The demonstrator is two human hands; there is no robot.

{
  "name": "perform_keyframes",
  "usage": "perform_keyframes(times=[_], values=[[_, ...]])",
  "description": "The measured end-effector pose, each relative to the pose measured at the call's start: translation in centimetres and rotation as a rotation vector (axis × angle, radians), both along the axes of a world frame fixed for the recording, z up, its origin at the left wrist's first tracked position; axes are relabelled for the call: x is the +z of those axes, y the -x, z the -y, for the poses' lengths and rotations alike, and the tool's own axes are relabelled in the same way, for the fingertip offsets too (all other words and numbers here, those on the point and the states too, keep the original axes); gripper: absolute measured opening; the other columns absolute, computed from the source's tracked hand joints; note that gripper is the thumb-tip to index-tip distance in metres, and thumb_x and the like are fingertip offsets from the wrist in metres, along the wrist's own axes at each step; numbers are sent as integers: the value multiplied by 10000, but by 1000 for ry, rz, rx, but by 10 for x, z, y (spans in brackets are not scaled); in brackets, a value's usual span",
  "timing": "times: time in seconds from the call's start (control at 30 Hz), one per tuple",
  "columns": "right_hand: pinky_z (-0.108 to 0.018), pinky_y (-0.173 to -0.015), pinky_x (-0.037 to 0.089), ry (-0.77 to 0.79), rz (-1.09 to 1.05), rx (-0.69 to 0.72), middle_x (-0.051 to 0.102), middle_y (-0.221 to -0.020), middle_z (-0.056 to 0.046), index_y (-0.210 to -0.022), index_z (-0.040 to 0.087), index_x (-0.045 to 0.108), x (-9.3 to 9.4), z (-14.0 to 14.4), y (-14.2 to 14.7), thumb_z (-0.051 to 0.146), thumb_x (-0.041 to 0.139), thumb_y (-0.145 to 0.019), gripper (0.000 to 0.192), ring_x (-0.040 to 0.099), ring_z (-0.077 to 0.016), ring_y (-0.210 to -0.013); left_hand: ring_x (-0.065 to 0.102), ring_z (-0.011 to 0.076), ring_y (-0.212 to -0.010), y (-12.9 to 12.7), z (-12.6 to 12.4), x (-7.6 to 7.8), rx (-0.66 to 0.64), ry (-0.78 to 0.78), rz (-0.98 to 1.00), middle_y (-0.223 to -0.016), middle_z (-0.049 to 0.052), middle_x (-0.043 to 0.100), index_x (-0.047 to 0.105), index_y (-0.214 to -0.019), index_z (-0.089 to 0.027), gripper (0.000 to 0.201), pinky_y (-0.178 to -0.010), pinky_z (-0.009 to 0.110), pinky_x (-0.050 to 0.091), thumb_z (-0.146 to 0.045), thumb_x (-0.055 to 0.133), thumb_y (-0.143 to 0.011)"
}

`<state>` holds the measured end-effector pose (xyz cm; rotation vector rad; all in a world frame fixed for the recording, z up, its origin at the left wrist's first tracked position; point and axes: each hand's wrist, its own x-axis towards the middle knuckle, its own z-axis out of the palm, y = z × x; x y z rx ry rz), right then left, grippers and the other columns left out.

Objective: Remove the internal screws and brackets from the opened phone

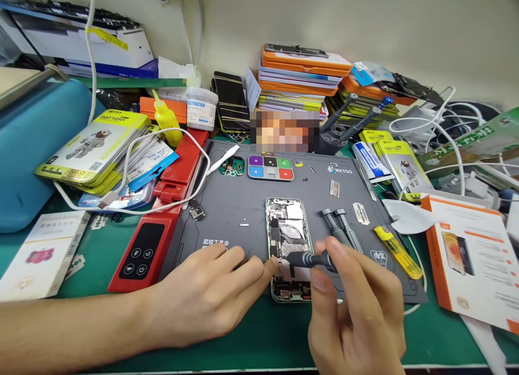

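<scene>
Opened phone lower centre on mat, left hand curled with fingertip at its left edge, probably steadying, can't tell if gripping anything; right hand pinches screwdriver over it, presumably for control.

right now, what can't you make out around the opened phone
Head view, dark tool: tip blurred; contact with the opened phone can't be told.
Head view, left hand: hides whatever lies under its curled fingers.
Head view, small metal piece: too small to identify.
Head view, blue object: cut off by left edge.
</scene>
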<state>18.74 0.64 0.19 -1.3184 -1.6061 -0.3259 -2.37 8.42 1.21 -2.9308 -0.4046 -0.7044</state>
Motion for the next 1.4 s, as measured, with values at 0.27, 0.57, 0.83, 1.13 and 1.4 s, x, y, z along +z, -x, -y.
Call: perform_keyframes(times=[0.27,0.57,0.83,1.13,1.4], values=[[-363,-805,702,32,-91,20,783,-1295,-87,-1542,250,658,-1,0,0,-61,719,-905,712,773,-221,-1007,611,174,-695,2,1,-3,-22,-37,-2,-974,63,742,709,-1380,-15,322,-538,375,450,-120,542,-1126],[-352,-819,702,11,-65,-5,795,-1262,-79,-1527,249,674,0,-1,0,-58,738,-893,707,770,-222,-1016,619,181,-672,0,0,3,-36,-28,-3,-958,65,767,739,-1344,0,347,-547,379,481,-97,473,-1143],[-397,-797,724,0,-60,24,812,-1269,-78,-1534,250,664,-2,-1,1,-59,732,-897,711,788,-236,-989,624,190,-688,1,1,3,-45,-45,-31,-988,74,753,728,-1364,2,349,-554,382,505,-99,486,-1134],[-353,-860,722,83,-76,40,766,-1312,-91,-1603,244,586,-2,1,1,-64,713,-930,751,743,-196,-1068,613,196,-643,1,0,0,-39,11,9,-919,55,759,695,-1372,10,375,-546,390,449,-78,410,-1145],[-365,-961,694,98,5,103,765,-1278,-106,-1690,199,448,-4,-1,3,-71,726,-925,858,746,-200,-1127,695,139,-695,-3,7,2,-75,698,244,-853,-19,767,712,-1166,-188,301,-670,264,512,-221,415,-1201]])
